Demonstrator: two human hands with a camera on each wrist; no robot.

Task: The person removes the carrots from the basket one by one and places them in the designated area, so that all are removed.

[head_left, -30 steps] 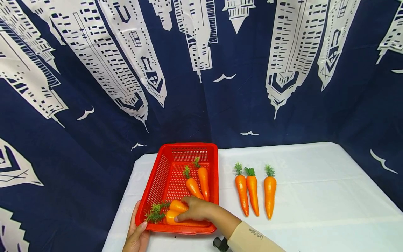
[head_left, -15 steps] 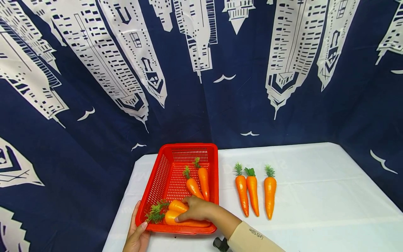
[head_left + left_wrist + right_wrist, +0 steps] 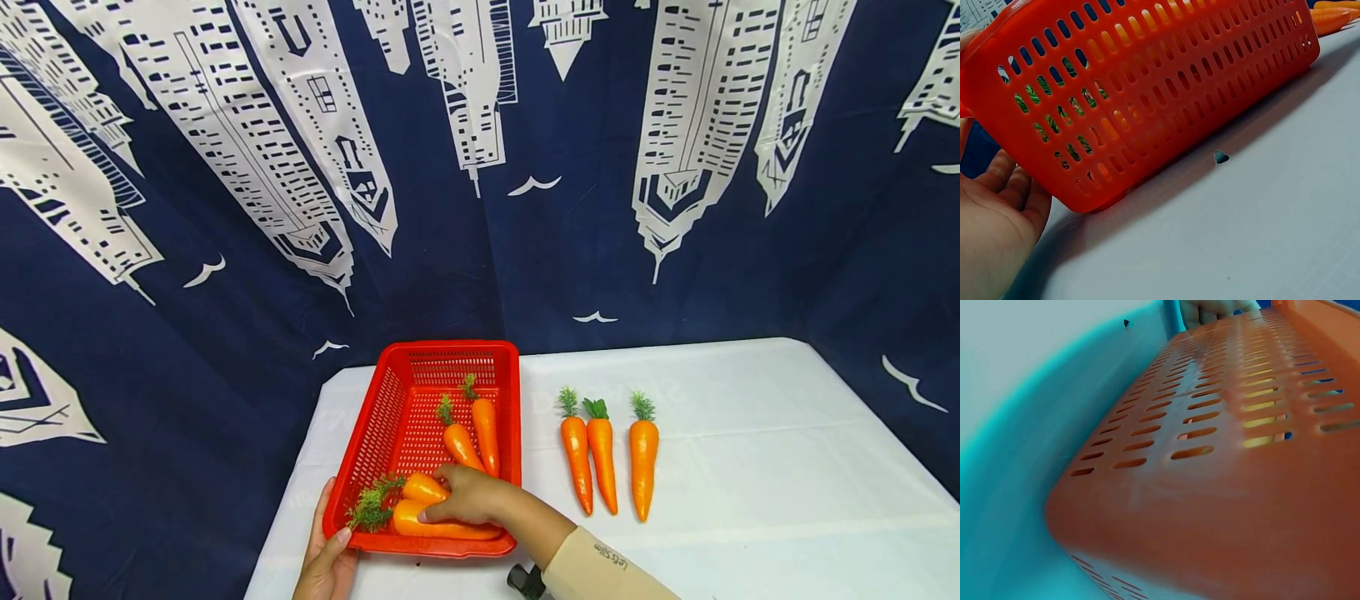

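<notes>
A red perforated plastic basket (image 3: pixel 513 417) is set on the white-clothed surface (image 3: pixel 735 467). Four orange carrots can be counted inside, though part of the load is covered by a hand: two far carrots (image 3: pixel 484 421) are laid slantwise toward the right wall, and two near carrots (image 3: pixel 408 518) are laid side by side along the near wall, their green tops pointed at the near left corner. Three loose carrots (image 3: pixel 643 458) are laid right of the basket, two close together and one apart. The basket's near left corner is held by the left hand (image 3: pixel 326 565), its grip closed there with the thumb on the rim. The near carrots are clasped by the right hand (image 3: pixel 472 498), its grip partly closed across both; some fingertips are hidden.
</notes>
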